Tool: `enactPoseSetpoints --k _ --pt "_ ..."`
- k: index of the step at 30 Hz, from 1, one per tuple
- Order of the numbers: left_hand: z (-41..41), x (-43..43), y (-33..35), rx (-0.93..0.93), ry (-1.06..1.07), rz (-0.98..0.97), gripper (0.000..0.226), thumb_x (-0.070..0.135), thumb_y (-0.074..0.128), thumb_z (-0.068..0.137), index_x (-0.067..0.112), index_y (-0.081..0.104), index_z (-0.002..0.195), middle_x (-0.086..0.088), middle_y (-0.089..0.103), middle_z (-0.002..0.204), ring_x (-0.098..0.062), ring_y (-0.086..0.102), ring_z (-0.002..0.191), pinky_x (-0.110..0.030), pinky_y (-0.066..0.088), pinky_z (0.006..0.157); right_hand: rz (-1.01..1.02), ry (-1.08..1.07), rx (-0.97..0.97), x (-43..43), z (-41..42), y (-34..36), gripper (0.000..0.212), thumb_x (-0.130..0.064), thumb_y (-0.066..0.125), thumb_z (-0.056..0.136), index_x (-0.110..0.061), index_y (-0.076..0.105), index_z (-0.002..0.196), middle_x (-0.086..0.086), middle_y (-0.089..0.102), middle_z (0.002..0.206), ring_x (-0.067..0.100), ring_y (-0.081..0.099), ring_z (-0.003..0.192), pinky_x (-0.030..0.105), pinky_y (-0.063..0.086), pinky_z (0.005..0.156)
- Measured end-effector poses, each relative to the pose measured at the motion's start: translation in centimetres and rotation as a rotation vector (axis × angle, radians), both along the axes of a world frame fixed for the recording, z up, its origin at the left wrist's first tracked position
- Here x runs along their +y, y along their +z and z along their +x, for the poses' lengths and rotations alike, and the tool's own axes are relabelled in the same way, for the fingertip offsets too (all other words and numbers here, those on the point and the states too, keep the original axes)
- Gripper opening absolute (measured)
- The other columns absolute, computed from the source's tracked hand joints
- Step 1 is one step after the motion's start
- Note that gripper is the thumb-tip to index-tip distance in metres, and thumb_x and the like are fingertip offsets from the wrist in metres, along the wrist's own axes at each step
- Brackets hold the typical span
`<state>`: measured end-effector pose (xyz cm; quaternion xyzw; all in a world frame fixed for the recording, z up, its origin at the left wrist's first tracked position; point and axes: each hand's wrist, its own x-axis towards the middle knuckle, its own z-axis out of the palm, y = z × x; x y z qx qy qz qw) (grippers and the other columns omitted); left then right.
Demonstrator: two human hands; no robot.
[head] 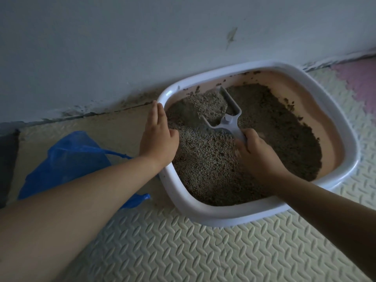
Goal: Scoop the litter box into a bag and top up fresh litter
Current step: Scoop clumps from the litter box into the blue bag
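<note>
**Scoop in the litter, one hand steadying the box**

The right hand [256, 151] is curled tightly round the handle of the pale scoop [225, 117], knuckles up, thumb and fingers wrapped so that only the upper part of the handle shows. The scoop points away from the person toward the far side of the litter box [223, 216]. Its pan sits low in the litter [203, 169] and carries a heap of grey grains. The hand itself hovers over the middle of the box, just above the surface of the litter.

The left hand [157, 137] lies flat with its fingers straight and together. It rests on the left rim of the box, fingertips toward the wall [142, 47], thumb spread inward over the edge of the litter. It holds nothing.

The white box with its pinkish inner wall stands on the patterned floor mat [183, 251], close against the wall. The litter is piled toward the near and left side, and bare wall shows on the right. Crumbs cling to the far inner wall.

The blue bag [67, 159] lies crumpled on the floor to the left of the box, partly under the left forearm and well apart from the scoop. A pink tile [358, 82] of the mat shows at the far right.
</note>
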<state>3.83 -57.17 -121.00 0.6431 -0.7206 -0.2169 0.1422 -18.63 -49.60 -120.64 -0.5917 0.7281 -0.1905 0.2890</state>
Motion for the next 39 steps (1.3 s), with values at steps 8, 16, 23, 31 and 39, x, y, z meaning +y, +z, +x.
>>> enactPoseSetpoints --k 8,16,23,31,39 --pt "0.0 0.1 0.0 -0.003 -0.002 0.008 0.070 0.024 0.039 0.095 0.013 -0.001 0.152 0.004 -0.013 0.159 -0.016 0.001 0.146 -0.033 0.019 0.115 -0.057 0.010 0.056 1.3 -1.1 1.6 0.021 -0.031 0.042 0.099 -0.017 0.047 0.114 -0.001 0.057 0.084 0.019 0.055 0.071 0.037 0.045 0.062" --pt "0.1 0.0 0.0 -0.006 -0.002 0.007 0.073 0.023 0.041 0.094 0.013 -0.001 0.152 0.004 -0.014 0.159 -0.016 0.001 0.146 -0.032 0.021 0.114 -0.110 -0.046 0.055 1.2 -2.1 2.4 0.023 -0.033 0.042 0.098 -0.017 0.047 0.114 -0.003 0.059 0.080 0.013 0.055 0.067 0.040 0.048 0.061" --pt "0.1 0.1 0.2 -0.016 -0.007 0.016 0.072 0.024 0.039 0.095 0.014 -0.003 0.152 0.004 -0.015 0.159 -0.015 -0.001 0.147 -0.032 0.021 0.114 -0.120 -0.004 0.097 1.2 -1.9 2.4 0.024 -0.032 0.042 0.098 -0.016 0.047 0.116 -0.003 0.059 0.081 0.012 0.054 0.065 0.036 0.044 0.057" --pt "0.0 0.1 0.2 -0.017 -0.009 0.021 0.071 0.024 0.038 0.096 0.013 -0.004 0.152 0.005 -0.016 0.159 -0.015 -0.002 0.147 -0.033 0.021 0.115 -0.089 0.066 0.112 1.2 -1.2 2.3 0.024 -0.033 0.042 0.098 -0.017 0.048 0.116 -0.006 0.056 0.079 0.010 0.054 0.065 0.036 0.046 0.057" --pt "0.0 0.1 0.1 -0.009 -0.001 0.005 0.071 0.024 0.040 0.097 0.013 -0.004 0.152 0.005 -0.017 0.159 -0.016 -0.002 0.147 -0.028 0.018 0.112 0.173 0.158 0.064 1.0 1.3 1.3 0.016 -0.027 0.045 0.097 -0.014 0.053 0.103 -0.002 0.054 0.070 0.013 0.047 0.055 0.028 0.032 0.046"
